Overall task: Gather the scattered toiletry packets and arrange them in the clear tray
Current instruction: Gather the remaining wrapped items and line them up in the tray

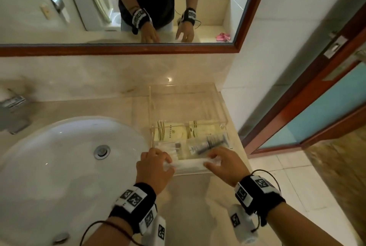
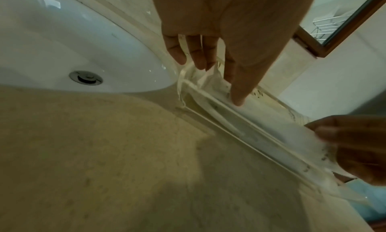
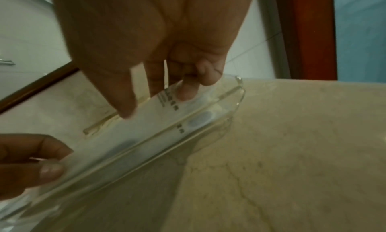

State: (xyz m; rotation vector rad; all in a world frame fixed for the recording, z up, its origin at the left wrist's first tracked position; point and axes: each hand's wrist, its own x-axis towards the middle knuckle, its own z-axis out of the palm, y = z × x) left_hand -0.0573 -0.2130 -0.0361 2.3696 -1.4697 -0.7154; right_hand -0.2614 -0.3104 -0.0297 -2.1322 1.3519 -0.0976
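Head view: left hand (image 1: 153,163) fingers pinch one end of long white packet (image 1: 188,163), right hand (image 1: 225,161) fingers pinch other end, lower centre of frame; packet level over near wall of clear tray (image 1: 219,101); step: placing; next: lower into near strip, let go; both wrists bent down, palms down.

We see soft, even daylight across the bench (image 1: 79,105), a small glare spot on its backsplash; wide-angle bending curves the mirror frame (image 1: 118,49), while both wrist views run dim, yellow-tinged and smeared by motion blur
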